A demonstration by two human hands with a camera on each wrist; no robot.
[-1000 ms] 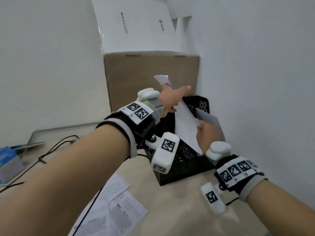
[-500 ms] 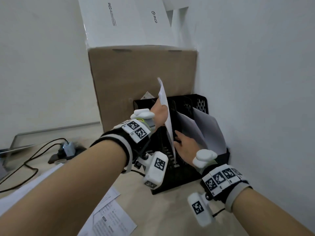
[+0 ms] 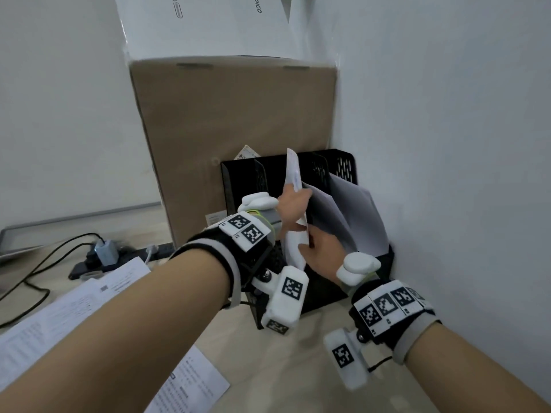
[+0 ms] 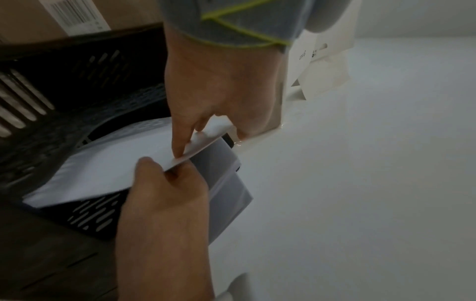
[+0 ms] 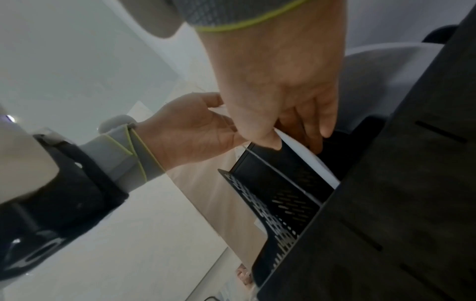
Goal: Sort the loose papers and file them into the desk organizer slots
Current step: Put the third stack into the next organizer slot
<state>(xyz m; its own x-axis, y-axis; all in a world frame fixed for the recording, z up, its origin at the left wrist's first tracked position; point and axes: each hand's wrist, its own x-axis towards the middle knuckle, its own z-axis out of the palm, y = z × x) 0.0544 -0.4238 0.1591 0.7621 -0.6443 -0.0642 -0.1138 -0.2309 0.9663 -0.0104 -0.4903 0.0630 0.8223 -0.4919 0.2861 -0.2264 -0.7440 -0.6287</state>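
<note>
A black mesh desk organizer [image 3: 343,166] stands in the corner against the wall. I hold one white sheet [image 3: 292,174] on edge over a middle slot. My left hand [image 3: 293,205] pinches its upper part, index finger [image 4: 180,140] pressed on the sheet [image 4: 113,171]. My right hand [image 3: 310,248] pinches the lower edge, thumb on top. Other white sheets [image 3: 354,210] lean in the right-hand slot. In the right wrist view both hands meet above the organizer [image 5: 278,195]; the sheet's lower end is hidden inside.
A cardboard box [image 3: 232,123] with a white box [image 3: 202,22] on top stands right behind the organizer. The wall is close on the right. Printed papers [image 3: 74,305] [image 3: 193,380] lie on the desk at left, beside a power strip [image 3: 104,253] and cables.
The sheet has turned on edge and come down from above the organizer toward a middle slot. My right hand left the right-slot papers and took hold of the sheet's lower edge.
</note>
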